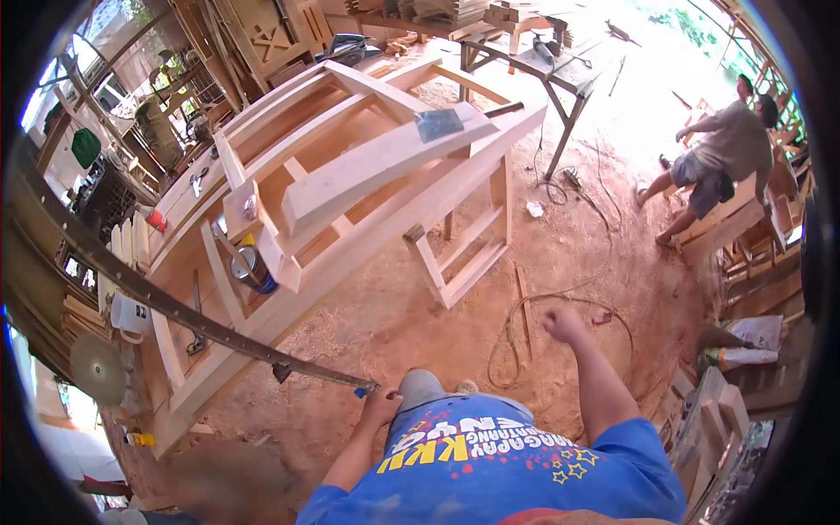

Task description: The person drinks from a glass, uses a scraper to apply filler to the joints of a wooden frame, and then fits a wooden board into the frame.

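Note:
My left hand [382, 407] is closed around the near end of a long, dark metal bar clamp [232, 336] with holes along its bar. The bar runs up and away to the left, looking bowed in this wide view, and crosses in front of the wooden frame. A small dark block hangs from it, and a blue part shows close to my fingers. My right hand [564, 325] is curled into a fist over the sawdust-covered floor, with nothing visible in it. The large pale wooden frame [411, 201] stands ahead; a loose thick board [376, 171] lies across its top.
A can [251, 265] stands on the frame's left part. A cord [503, 350] loops across the floor below my right hand. A workbench [525, 66] with tools is at the back. Another person [726, 149] bends over boards at right, near stacked wood [709, 420].

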The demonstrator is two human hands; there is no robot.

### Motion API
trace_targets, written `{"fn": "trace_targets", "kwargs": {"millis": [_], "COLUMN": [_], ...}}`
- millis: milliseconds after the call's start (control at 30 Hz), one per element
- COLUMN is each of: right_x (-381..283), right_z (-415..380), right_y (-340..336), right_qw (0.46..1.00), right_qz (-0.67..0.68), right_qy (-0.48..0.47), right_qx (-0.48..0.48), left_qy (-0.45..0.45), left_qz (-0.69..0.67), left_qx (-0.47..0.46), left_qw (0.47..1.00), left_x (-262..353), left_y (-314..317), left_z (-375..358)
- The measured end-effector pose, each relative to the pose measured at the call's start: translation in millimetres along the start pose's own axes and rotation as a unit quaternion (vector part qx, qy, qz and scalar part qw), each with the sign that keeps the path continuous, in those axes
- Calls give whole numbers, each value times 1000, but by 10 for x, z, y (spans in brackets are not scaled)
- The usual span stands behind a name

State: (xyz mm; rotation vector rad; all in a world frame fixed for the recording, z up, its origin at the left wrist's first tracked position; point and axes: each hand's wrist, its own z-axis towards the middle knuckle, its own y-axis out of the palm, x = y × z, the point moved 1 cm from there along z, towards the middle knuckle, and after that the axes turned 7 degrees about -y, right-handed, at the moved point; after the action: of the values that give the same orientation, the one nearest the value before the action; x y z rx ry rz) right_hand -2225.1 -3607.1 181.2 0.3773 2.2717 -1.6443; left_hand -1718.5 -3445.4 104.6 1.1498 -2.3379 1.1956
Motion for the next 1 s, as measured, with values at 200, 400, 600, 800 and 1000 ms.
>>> {"fn": "trace_targets", "kwargs": {"millis": [200, 400, 600, 800, 1000], "right_x": [-2282, -3140, -3414, -3307, -2166], "right_z": [1535, 2822, 3527, 3561, 3740], "right_y": [-2048, -2539, -2887, -3094, -3967], "right_qw": [930, 904, 944, 923, 880], "right_qz": [137, -73, -162, 18, 342], "right_qy": [-262, -357, -287, -383, -297], "right_qx": [217, 222, -6, 47, 142], "left_qy": [92, 357, 445, 346, 235], "left_qz": [-60, -85, -94, -156, -83], "left_qx": [95, 118, 213, 297, 413], "left_qw": [989, 923, 865, 876, 876], "left_x": [1410, 3076, 3842, 3901, 4226], "left_y": [-763, -1721, -2551, -2942, -3072], "left_z": [349, 944, 1102, 1369, 1671]}}
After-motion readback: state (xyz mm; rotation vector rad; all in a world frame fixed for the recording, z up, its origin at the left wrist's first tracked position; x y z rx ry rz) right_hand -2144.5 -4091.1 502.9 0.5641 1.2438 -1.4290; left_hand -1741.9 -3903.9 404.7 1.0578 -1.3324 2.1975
